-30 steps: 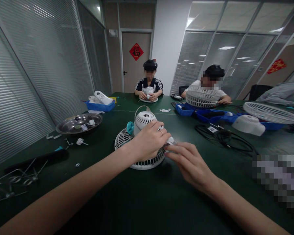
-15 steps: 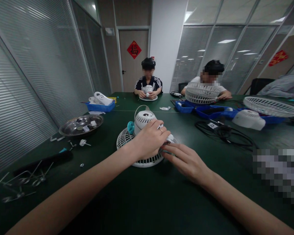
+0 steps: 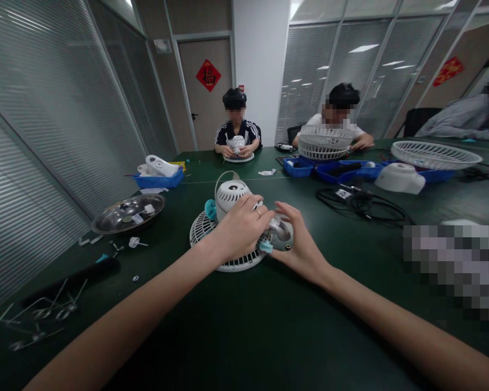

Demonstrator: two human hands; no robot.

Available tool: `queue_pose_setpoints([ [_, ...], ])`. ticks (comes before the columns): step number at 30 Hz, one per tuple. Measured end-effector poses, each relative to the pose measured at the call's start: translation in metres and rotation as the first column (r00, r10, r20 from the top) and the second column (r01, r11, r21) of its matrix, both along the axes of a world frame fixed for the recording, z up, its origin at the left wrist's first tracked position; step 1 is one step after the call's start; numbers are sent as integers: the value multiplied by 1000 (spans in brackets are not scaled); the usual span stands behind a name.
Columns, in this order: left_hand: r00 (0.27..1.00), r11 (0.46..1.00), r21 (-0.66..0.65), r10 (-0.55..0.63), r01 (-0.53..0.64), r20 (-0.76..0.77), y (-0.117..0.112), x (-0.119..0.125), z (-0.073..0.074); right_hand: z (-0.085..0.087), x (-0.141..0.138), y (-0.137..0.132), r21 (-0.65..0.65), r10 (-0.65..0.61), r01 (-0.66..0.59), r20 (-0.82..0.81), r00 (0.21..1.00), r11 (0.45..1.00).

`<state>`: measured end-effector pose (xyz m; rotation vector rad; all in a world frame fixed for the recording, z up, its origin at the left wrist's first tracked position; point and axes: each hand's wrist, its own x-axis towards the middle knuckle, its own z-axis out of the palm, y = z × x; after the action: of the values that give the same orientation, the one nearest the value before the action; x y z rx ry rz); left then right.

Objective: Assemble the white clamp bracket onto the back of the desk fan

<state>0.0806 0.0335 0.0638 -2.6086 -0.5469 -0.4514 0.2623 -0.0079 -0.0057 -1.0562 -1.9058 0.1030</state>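
Left hand (image 3: 244, 225), head view, is clamping over the near right side of a white fan (image 3: 230, 194), thumb hidden. Right hand (image 3: 297, 241) is curling around a curved white piece (image 3: 284, 232) at the fan's right, fingers and thumb standing apart; cannot tell how firmly it is pressing. Fan is sitting mid-table, its domed, slotted housing rising above a round white grille (image 3: 240, 267) that is lying flat on the dark green table (image 3: 228, 331). Turquoise knob (image 3: 211, 209) is jutting from its left side; pale blue piece (image 3: 265, 247) is showing between the hands. Dome is pointing up; long axis is running from there down toward the right hand. Left hand is blocking the middle. Metal dish (image 3: 118, 220) and blue tray (image 3: 158, 182) are resting to the left, black cables (image 3: 362, 209) lying to the right. Two co-workers are sitting across the table, one handling another fan (image 3: 238, 142).
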Motion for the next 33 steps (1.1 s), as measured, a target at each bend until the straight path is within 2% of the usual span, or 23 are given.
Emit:
queue_pose_setpoints([
  [2,1000,1000,13,-2,2,-10,-1,1,-1,-2,1,2,-143,25,-31,-43,999,989],
  [4,1000,1000,27,0,1,-22,-2,2,-2,-3,1,3,-210,39,-50,-59,997,976],
  [13,999,996,79,35,-32,-37,-4,7,-8,-2,1,3,-246,97,-130,-142,985,960],
  [24,998,997,67,38,-35,-40,-4,9,-12,-4,5,7,-259,162,-221,-229,960,940],
  [28,999,997,69,46,-44,-29,-5,10,-12,-6,6,10,-257,137,-198,-239,961,946],
  [33,998,997,64,46,-44,-30,-6,11,-11,-6,8,12,-350,30,-122,-258,966,929],
])
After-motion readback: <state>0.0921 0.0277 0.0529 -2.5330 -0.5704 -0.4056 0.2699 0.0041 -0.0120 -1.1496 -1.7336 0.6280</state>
